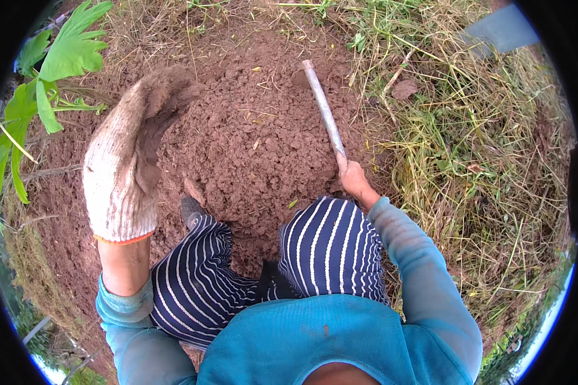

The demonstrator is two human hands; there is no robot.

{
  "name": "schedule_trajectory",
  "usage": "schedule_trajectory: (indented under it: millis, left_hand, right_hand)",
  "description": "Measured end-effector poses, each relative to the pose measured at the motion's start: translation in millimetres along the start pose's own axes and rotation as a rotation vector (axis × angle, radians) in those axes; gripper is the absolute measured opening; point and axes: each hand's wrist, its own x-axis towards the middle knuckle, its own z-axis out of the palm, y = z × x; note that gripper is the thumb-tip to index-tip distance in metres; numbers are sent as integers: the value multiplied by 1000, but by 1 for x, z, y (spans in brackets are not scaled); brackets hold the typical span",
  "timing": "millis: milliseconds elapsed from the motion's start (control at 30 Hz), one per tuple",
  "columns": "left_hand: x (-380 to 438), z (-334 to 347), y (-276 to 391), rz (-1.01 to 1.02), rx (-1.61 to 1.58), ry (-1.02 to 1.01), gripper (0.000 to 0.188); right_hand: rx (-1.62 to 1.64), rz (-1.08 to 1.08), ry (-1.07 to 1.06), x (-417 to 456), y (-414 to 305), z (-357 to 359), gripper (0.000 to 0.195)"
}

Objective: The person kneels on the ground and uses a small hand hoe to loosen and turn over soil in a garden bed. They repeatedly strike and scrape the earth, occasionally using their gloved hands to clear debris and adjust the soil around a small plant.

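Note:
My right hand (355,182), bare, grips the lower end of a short-handled hoe (324,108). Its pale handle slants up and slightly left to a collar and a dirt-coated blade (300,78), which rests at the loose soil. On my left hand (120,159) is a white knitted glove with an orange cuff edge, its finger end caked with brown mud. Those fingers bend to the right over the left side of the crumbly reddish-brown soil (255,144); whether they hold anything is hidden.
Dry cut grass (462,159) covers the ground on the right. Green lobed leaves (72,53) reach in at upper left, near thin twigs (53,172). My knees in striped trousers (332,245) flank the near soil. A grey flat object (503,30) shows at upper right.

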Motion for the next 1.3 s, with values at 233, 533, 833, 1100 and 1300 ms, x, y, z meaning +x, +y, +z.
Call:
schedule_trajectory:
  millis: [233, 533, 833, 1100, 1300]
  left_hand:
    - [-3, -14, 0, 44, -129, 47, 40]
    - [-3, -4, 2, 77, -119, 59, 40]
    - [9, -31, -36, -203, -46, 107, 33]
    - [10, -34, -116, -520, 372, -168, 39]
    - [31, 13, -147, -152, 1341, -506, 48]
  right_hand:
    - [5, 153, -319, 20, -51, -120, 61]
    - [411, 270, -337, -59, -81, -104, 54]
    - [342, 325, -676, -126, -75, -137, 60]
    - [331, 284, -661, -87, -103, -113, 57]
    - [298, 315, -717, -76, -108, -123, 56]
